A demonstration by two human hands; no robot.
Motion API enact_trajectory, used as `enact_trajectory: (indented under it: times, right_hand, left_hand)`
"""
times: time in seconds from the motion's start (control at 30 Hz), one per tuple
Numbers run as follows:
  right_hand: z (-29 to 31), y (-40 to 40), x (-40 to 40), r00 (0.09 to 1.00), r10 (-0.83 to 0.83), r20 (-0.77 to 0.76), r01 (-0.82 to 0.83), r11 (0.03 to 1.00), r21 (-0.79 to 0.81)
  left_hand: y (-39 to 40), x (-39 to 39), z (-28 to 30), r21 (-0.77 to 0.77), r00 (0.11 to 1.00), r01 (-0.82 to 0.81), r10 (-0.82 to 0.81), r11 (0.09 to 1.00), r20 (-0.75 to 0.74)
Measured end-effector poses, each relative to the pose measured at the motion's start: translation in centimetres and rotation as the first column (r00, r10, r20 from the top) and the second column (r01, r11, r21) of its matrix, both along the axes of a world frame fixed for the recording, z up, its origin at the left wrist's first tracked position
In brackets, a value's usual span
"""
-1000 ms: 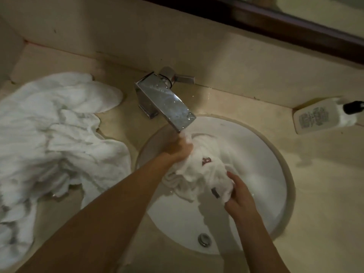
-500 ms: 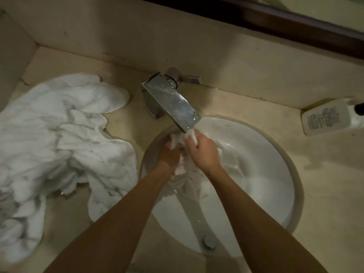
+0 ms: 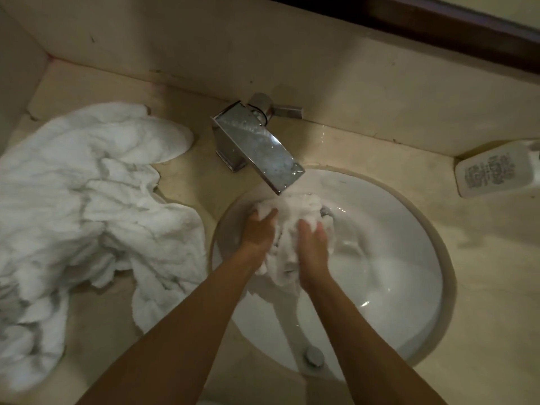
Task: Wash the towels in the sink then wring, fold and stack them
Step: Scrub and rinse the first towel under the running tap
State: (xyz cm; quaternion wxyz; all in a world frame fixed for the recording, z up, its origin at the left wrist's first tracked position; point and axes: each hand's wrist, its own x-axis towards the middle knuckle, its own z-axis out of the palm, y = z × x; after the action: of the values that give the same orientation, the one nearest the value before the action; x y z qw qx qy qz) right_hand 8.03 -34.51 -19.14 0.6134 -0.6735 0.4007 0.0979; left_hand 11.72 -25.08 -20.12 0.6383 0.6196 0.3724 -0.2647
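whereas a second ago my hands gripped the towel apart, head view: left hand (image 3: 258, 232) and right hand (image 3: 312, 247) now squeeze the bunched towel (image 3: 287, 217) together under the faucet (image 3: 260, 147), so washing continues. sink (image 3: 409, 258) holds only this towel; towel pile (image 3: 87, 214) waits on the counter.

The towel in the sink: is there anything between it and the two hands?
Nothing visible. The left hand and the right hand both grip the towel directly, under the faucet.
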Motion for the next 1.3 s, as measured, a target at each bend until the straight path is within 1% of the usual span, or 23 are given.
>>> enact_trajectory:
  times: [0.03,0.13,0.17,0.23,0.3,0.37,0.43,0.47,0.5,0.53,0.63,0.67,0.73,0.8,0.83,0.9,0.97,1.03,1.1,1.13,1.2,1.27,1.3]
  right_hand:
    - [0.5,1.3,0.2,0.994,0.111,0.019,-0.111,0.994,-0.01]
    - [1.4,2.8,2.6,0.946,0.325,0.001,-0.325,0.945,-0.026]
    - [1.6,2.6,3.6,0.937,0.35,0.016,-0.347,0.934,-0.088]
    - [1.6,2.0,6.0,0.929,0.366,-0.049,-0.367,0.899,-0.237]
    - [1.4,2.1,7.6,0.913,0.393,-0.113,-0.408,0.859,-0.31]
    - [1.6,3.5,7.6,0.877,0.471,-0.092,-0.478,0.84,-0.257]
    - [1.9,4.6,6.7,0.845,0.533,-0.047,-0.525,0.81,-0.26]
    - [2.0,4.5,6.0,0.813,0.582,-0.03,-0.566,0.777,-0.276]
    - [1.7,4.1,5.4,0.785,0.62,-0.009,-0.598,0.753,-0.276]
    - [1.0,3.4,5.3,0.798,0.602,-0.008,-0.583,0.77,-0.258]
    - [0.0,1.4,4.9,0.928,0.348,-0.13,-0.369,0.907,-0.203]
    - [0.0,1.2,4.3,0.951,0.294,-0.099,-0.305,0.942,-0.136]
    - [1.2,0.8,2.5,0.95,0.313,0.016,-0.313,0.948,0.063]
    - [1.9,-0.5,0.4,0.933,0.357,0.047,-0.361,0.923,0.137]
    - [1.9,-1.6,-0.5,0.929,0.365,0.06,-0.37,0.918,0.145]
    - [0.9,-3.8,-2.2,0.947,0.306,0.094,-0.319,0.922,0.219]
    - [0.3,-5.1,-3.3,0.991,0.118,0.07,-0.137,0.873,0.468]
    - [0.5,-5.6,-3.9,0.999,-0.001,-0.042,0.029,0.731,0.681]
    - [1.0,-5.2,-3.8,0.993,0.011,-0.116,0.084,0.625,0.776]
    - [1.2,-5.0,-3.6,0.987,0.037,-0.156,0.098,0.629,0.772]
    - [1.0,-4.1,-3.4,0.982,0.074,-0.173,0.048,0.789,0.612]
    - [1.6,-3.4,-2.8,0.989,0.144,-0.044,-0.123,0.94,0.317]
    - [2.4,-3.0,-2.1,0.983,0.182,0.023,-0.183,0.96,0.21]
  left_hand:
    - [-0.3,0.2,-0.1,0.019,0.999,0.041,-0.042,0.999,0.033]
    - [0.0,0.8,0.8,-0.15,0.994,0.096,-0.086,0.984,0.069]
    - [0.3,1.2,1.1,-0.1,0.985,0.157,-0.147,0.983,0.094]
    - [0.2,1.8,2.4,0.079,0.969,0.215,-0.223,0.973,0.104]
    - [0.1,1.8,3.0,0.094,0.989,0.128,-0.134,0.987,0.058]
    - [0.5,1.7,3.5,-0.099,0.998,0.05,-0.046,0.994,0.047]
    - [1.6,1.6,3.8,-0.318,0.997,-0.077,0.065,0.945,-0.048]
    - [2.0,1.4,3.3,-0.343,0.994,-0.096,0.073,0.935,-0.079]
    - [2.0,0.9,3.2,-0.318,0.995,-0.082,0.059,0.945,-0.082]
    - [1.6,0.5,3.2,-0.243,0.998,-0.037,0.023,0.969,-0.06]
    - [-0.1,-0.2,3.0,0.062,0.991,0.106,-0.11,0.992,0.069]
    - [-0.2,-0.2,2.9,0.161,0.977,0.182,-0.197,0.97,0.082]
    - [0.6,0.3,1.9,0.297,0.945,0.298,-0.323,0.907,0.041]
    - [1.6,0.8,1.0,0.354,0.892,0.431,-0.45,0.83,-0.032]
    - [2.0,0.7,0.9,0.331,0.891,0.438,-0.454,0.836,-0.032]
    - [2.4,-0.1,1.7,0.203,0.942,0.329,-0.335,0.922,-0.004]
    - [3.0,-1.2,2.1,0.015,0.991,0.11,-0.109,0.994,-0.072]
    - [3.1,-2.3,2.1,-0.215,0.979,-0.031,-0.013,0.976,-0.201]
    - [2.6,-2.9,1.9,-0.338,0.968,-0.033,-0.054,0.941,-0.246]
    - [2.2,-3.2,1.6,-0.378,0.971,-0.013,-0.08,0.926,-0.227]
    - [1.5,-2.9,0.1,-0.389,0.97,-0.022,-0.075,0.921,-0.233]
    - [0.7,-1.3,1.8,-0.313,0.979,-0.133,0.074,0.941,-0.192]
    - [0.4,-0.5,3.2,-0.257,0.988,-0.132,0.106,0.957,-0.114]
